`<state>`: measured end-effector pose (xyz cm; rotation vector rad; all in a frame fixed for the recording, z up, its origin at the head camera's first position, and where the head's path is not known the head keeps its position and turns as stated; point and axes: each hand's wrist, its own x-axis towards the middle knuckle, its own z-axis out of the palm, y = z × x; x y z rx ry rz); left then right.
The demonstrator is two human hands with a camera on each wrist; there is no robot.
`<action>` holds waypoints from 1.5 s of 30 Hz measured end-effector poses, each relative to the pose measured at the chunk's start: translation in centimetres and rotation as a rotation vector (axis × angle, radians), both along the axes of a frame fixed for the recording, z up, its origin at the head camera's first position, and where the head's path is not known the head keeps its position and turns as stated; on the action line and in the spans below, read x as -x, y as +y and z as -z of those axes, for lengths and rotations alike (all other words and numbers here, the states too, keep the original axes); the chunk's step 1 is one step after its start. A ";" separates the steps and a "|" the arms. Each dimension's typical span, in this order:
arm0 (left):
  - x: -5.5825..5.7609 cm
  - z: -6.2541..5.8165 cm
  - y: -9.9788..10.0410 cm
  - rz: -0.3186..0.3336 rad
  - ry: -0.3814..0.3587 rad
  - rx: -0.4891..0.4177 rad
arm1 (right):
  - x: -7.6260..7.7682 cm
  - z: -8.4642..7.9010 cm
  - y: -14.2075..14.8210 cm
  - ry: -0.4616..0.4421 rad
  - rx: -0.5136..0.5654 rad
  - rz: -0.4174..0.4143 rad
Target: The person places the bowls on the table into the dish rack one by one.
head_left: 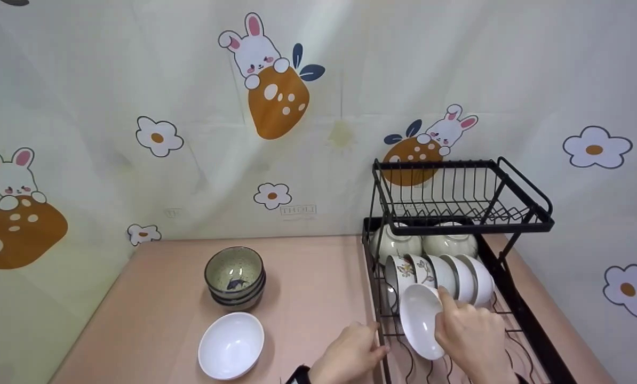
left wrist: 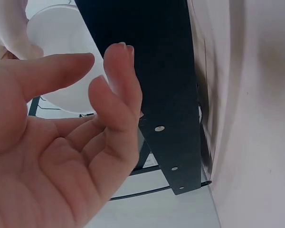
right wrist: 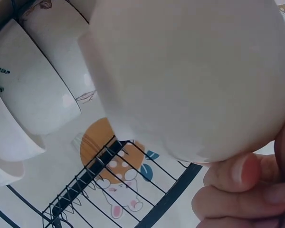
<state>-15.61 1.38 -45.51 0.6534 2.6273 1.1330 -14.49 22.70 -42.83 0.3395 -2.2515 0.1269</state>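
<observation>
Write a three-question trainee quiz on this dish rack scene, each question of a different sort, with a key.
1. True or false: the right hand grips a plain white ceramic bowl on edge over the lower tier of the black wire dish rack.
2. Which thing lies nearest the front edge of the pink countertop? A. the stack of speckled grey-green bowls B. the white bowl lying open side up C. a steel pan
3. Fill in: the left hand holds nothing; its fingertips are at the rack's ____ edge, as the head view shows it.

Key: 1 true; 2 B; 3 left
</observation>
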 end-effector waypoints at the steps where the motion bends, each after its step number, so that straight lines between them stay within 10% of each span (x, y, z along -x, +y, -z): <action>1: 0.0 0.0 0.0 -0.001 -0.003 0.010 | -0.1 0.0 -0.1 -0.019 -0.011 0.008; 20: 0.0 0.4 0.1 0.012 0.124 0.080 | -0.6 1.6 -1.9 -0.202 -0.208 0.047; 45: 0.0 0.3 -0.1 0.046 0.186 0.108 | -0.4 2.0 -1.3 -0.203 -0.167 0.032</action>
